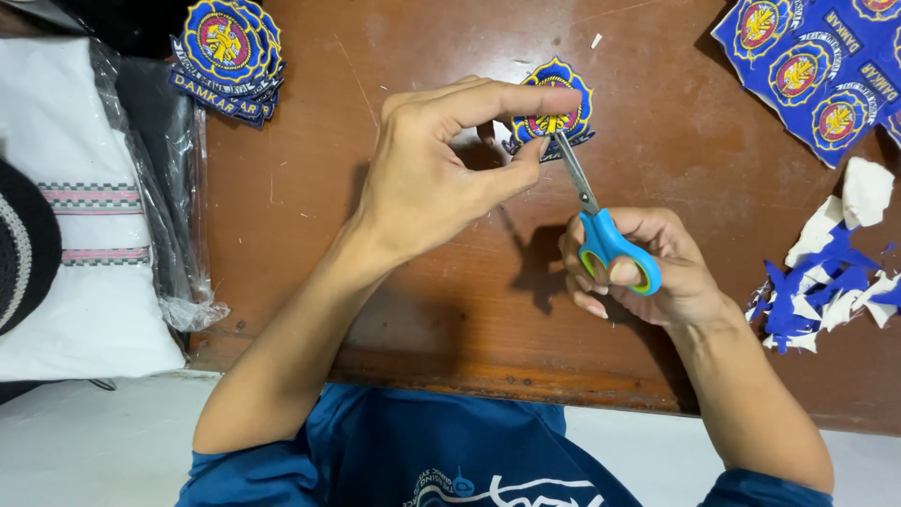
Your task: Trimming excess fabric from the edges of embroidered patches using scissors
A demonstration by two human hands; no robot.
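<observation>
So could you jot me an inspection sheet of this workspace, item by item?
Surface: brown wooden table, scuffed.
Job's things: embroidered patch pinched in left hand; blue-handled scissors in right hand, blades at the patch's lower edge.
Clutter: stack of cut patches upper left; uncut patch sheet upper right; blue and white offcuts at right.
Hands: both shut on their items.
Cables: nothing seen.
Surroundings: white folded cloth in clear plastic at left.

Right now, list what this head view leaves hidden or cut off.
- Embroidered patch: partly covered by the left hand.
- Scissors: blade tips hidden against the patch.
- Uncut patch sheet: cut off by the top and right edges.
- Black hat: cut off by the left edge.
</observation>
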